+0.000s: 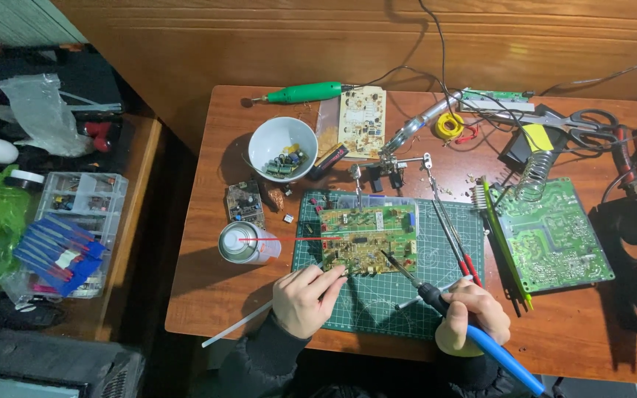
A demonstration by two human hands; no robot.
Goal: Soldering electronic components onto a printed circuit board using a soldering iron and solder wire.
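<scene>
A yellow-green circuit board (368, 239) lies on a dark green gridded cutting mat (399, 295). The soldering iron (473, 332) has a blue handle with a black grip; the far bowl (283, 147) is white.

two bare hands, left grip (305, 298) and right grip (472, 309), emerging from dark long sleeves (259, 357).

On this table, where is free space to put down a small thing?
Bare wood lies at the front left corner of the table, below the spray can and left of the left hand. Another strip runs along the front right, below the green board. The back, around the white bowl and scissors, is crowded.
</scene>
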